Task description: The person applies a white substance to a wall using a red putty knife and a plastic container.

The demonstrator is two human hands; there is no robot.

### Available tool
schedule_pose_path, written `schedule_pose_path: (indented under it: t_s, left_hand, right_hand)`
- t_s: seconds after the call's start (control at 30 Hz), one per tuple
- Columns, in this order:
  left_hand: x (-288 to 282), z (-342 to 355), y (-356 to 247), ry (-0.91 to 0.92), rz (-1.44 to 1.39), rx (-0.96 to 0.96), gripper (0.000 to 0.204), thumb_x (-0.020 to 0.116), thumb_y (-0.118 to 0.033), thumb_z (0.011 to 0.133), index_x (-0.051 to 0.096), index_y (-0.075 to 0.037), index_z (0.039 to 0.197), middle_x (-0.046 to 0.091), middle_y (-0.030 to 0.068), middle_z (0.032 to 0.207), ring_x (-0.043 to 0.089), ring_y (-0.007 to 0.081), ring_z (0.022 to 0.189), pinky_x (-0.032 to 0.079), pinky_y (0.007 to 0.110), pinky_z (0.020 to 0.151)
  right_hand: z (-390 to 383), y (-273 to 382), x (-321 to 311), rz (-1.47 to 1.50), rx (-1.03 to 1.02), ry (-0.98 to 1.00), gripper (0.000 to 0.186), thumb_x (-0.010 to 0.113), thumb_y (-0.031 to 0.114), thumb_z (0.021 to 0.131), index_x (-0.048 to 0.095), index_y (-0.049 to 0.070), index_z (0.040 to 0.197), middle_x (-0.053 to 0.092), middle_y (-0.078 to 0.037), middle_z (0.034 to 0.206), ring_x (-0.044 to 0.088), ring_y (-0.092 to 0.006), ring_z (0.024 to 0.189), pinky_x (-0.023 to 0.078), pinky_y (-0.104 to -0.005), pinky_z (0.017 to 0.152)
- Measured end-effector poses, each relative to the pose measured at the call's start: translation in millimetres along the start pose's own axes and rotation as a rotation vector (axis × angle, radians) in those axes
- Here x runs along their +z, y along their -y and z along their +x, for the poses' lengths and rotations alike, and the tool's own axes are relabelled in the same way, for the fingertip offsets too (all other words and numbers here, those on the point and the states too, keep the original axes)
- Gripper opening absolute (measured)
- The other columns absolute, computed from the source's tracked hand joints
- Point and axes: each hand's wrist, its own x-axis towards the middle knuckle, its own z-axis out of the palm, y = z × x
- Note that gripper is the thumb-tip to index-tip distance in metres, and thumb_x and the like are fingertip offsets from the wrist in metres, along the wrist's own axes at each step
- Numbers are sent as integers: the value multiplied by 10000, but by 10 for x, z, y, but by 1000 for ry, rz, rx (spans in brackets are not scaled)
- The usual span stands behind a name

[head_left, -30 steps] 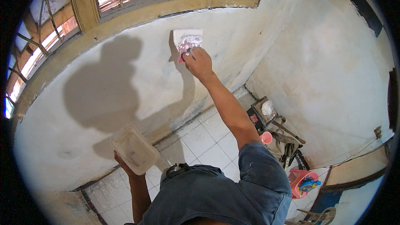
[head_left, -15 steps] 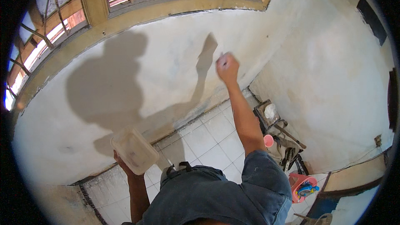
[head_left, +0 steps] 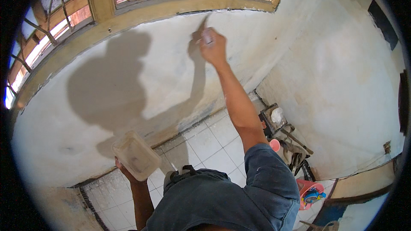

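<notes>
My right hand (head_left: 212,48) is raised against the pale plastered wall (head_left: 141,81), just under the wooden window frame (head_left: 171,9). It grips a small flat scraper (head_left: 207,37), seen edge-on and pressed to the wall. My left hand (head_left: 126,174) is low at my side and holds a clear plastic tub (head_left: 136,155) from below. The tub is tilted, and what is inside it cannot be made out. The shadow of my head and arm falls on the wall to the left of the scraper.
A white tiled floor (head_left: 214,145) runs along the wall's foot. In the right corner lie a dark box with a white lump (head_left: 275,117), some long-handled tools (head_left: 295,145) and a pink basket (head_left: 311,193). A second wall (head_left: 342,81) closes the right side.
My right hand swept the scraper to the right across the wall, then came back up and left, close under the window frame. The tub in my left hand stayed in place.
</notes>
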Motion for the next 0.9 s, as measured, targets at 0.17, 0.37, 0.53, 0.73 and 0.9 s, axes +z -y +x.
schedule_pose_path:
  t_s: [0.17,0.37,0.53,0.73,0.9]
  left_hand:
    - [-243,149,-49,-27,225,127,645,449,-610,837,439,-150,1289,519,79,1232,532,280,1085,482,478,892]
    - [40,80,23,-50,56,50,650,462,-611,833,442,-141,1282,534,83,1205,561,285,1035,511,480,840]
    - [-52,85,-6,-16,77,55,647,463,-595,839,428,-131,1289,532,88,1204,562,291,1038,517,494,839]
    - [-27,88,-57,51,209,144,630,475,-565,839,426,-120,1282,526,108,1204,553,289,1068,522,473,852]
    - [141,-18,-53,39,169,173,609,467,-560,845,442,-124,1270,524,93,1211,541,269,1089,517,444,858]
  right_hand:
    - [-526,517,186,59,-484,342,109,653,83,630,597,112,719,575,-76,742,579,-258,648,478,-358,552]
    - [-549,7,29,-416,-607,72,131,674,148,644,587,192,731,481,-19,668,552,-219,631,460,-344,496]
    - [-346,-187,87,-396,-497,478,97,624,133,713,576,131,798,573,-57,824,578,-254,789,478,-374,684]
    - [-827,-382,-537,-273,-223,227,90,640,77,708,564,69,757,580,-113,755,571,-291,712,467,-388,617]
    - [-166,-804,-682,-169,274,-412,166,571,62,732,450,10,631,445,-114,561,419,-206,529,375,-310,520]
